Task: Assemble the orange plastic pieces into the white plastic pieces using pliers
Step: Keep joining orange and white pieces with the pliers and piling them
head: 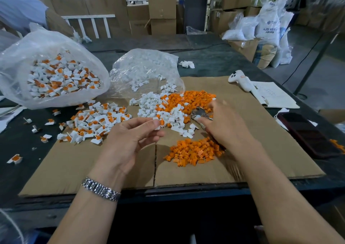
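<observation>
Left wrist carries a metal link watch (pixel 100 189). Left hand (pixel 128 141) pinches one white piece with orange insert (pixel 159 122) between thumb and fingertips, held just above the cardboard sheet (pixel 93 161). Right hand (pixel 225 126) is wrapped round the pliers (pixel 199 113); handles are hidden under the palm and blurred, so cannot tell how far the jaws stand apart; they hold nothing visible.

Step in hand, by my read: seating the orange insert in the held white piece. To do it well: keep the left pinch low on the white body so the jaws get clear access, bring the pliers square across insert and housing, squeeze until flush, no twisting, since thin plastic tabs likely crack under side load.

Near pile of loose orange pieces (pixel 194 153) lies just right of the sheet's centre seam: small, blocky, matte moulded plastic. Beyond the hands, a mixed heap of white pieces (pixel 155 105) touches a larger orange heap (pixel 196 99); the whites are ring-shaped with flat tabs, smooth and slightly glossy. Left of that, a scatter of finished assemblies (pixel 97 120) spills off the cardboard onto the dark tabletop (pixel 22 143).

Farther: clear crinkled bag of finished assemblies (pixel 50 75) at left, a second clear bag of white pieces (pixel 145 70) centre. Right side: dark phone (pixel 306 133), paper sheet (pixel 274 94), white handheld controller (pixel 240 80). Background: cardboard boxes (pixel 161 10), resin sacks (pixel 268 25).
</observation>
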`<state>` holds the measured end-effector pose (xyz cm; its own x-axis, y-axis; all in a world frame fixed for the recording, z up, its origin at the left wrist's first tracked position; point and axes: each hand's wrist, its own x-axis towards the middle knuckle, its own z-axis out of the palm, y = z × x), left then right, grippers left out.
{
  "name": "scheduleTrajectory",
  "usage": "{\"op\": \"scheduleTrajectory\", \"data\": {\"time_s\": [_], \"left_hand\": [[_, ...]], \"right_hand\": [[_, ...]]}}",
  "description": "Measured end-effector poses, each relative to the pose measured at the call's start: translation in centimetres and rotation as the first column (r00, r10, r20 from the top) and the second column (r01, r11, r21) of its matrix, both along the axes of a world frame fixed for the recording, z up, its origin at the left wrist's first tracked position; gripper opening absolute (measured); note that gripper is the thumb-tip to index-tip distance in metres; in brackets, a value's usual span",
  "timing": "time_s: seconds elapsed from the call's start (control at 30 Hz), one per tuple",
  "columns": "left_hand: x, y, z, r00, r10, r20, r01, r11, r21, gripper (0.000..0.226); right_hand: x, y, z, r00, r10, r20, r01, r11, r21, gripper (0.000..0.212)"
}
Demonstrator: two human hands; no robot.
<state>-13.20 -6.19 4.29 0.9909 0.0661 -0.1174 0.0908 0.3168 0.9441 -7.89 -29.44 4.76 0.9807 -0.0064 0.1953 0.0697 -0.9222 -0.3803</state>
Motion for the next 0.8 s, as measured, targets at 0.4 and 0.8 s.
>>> {"op": "scheduleTrajectory", "data": {"time_s": [0.4,0.8], "left_hand": [[0.4,-0.4,-0.4,0.997,0.064,-0.049,-0.068,0.993,-0.093,0.016],[1.3,-0.3,-0.3,0.982,0.190,0.006,-0.185,0.962,-0.199,0.018]], "right_hand": [[2.0,-1.1,-1.6,0.963,-0.048,-0.264,-0.041,0.946,-0.321,0.040],[-1.9,2.4,4.7,0.773,0.428,-0.469,-0.016,0.751,0.660,0.015]]}}
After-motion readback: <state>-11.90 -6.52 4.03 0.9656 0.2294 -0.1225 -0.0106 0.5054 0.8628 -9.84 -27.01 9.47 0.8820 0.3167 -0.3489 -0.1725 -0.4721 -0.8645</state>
